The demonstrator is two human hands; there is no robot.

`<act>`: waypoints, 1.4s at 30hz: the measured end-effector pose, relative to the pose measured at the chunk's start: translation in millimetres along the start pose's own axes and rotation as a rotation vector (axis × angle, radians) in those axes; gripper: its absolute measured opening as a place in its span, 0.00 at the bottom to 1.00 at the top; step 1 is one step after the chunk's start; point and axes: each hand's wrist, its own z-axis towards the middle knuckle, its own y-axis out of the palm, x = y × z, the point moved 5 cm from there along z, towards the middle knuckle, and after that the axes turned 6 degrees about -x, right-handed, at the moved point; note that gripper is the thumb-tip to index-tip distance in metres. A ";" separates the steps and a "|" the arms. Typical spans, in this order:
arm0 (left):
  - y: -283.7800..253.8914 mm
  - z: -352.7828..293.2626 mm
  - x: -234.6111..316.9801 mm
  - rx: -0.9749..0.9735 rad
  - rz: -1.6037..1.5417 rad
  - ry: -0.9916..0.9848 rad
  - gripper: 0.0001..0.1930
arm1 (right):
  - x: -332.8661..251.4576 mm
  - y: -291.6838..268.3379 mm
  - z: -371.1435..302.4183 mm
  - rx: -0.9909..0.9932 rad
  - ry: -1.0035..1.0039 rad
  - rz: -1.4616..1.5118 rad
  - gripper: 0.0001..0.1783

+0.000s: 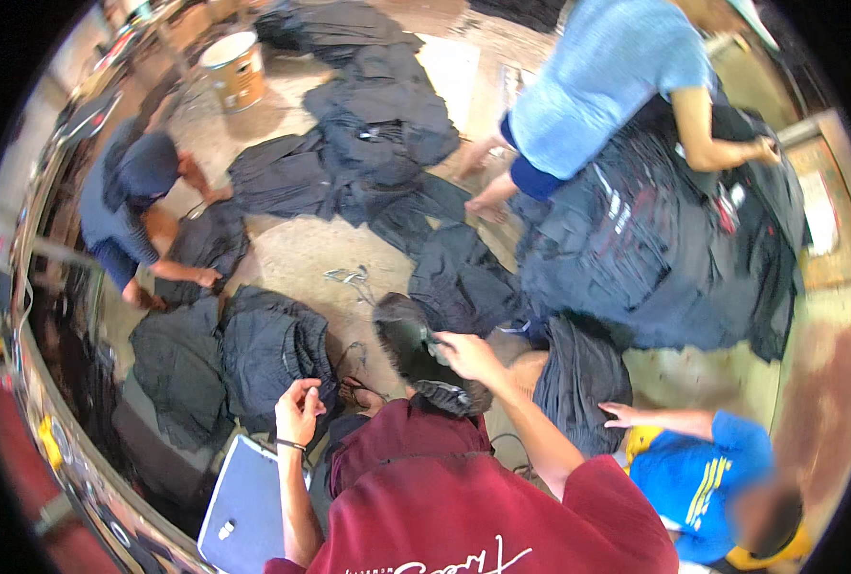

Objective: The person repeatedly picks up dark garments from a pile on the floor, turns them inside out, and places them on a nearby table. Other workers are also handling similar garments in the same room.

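Far left: a crouching co-worker in a dark cap [150, 165] bends over dark cloth [207, 239] on the floor [301, 251]. Behind, a brown bucket with a pale rim [239, 86]. Nearer, two folded dark garments [274, 340] lie side by side, partly overlapping; a blue panel [253, 502] bearing a small white object [226, 529] is below them.

Left hand [299, 411]: raised beside the garments, fingers loosely curled, thumb apart, nothing seen in it; dark band on wrist. Hands well apart from each other.

Centre: a dark item [404, 330], the work in hand, lies in front of the maroon-shirted wearer. Right hand [471, 359] is at its right edge, fingers bent; cannot tell whether they grip it or a small tool.

Right: a folded dark bundle [586, 378]; a standing co-worker in light blue [602, 81] leans over a large dark pile [626, 268]. Lower right, a seated co-worker in bright blue [698, 469] reaches to the bundle.
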 end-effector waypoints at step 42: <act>156.1 23.2 -192.2 -0.009 -0.108 -0.450 0.13 | 284.9 88.2 -66.0 0.029 0.309 0.110 0.25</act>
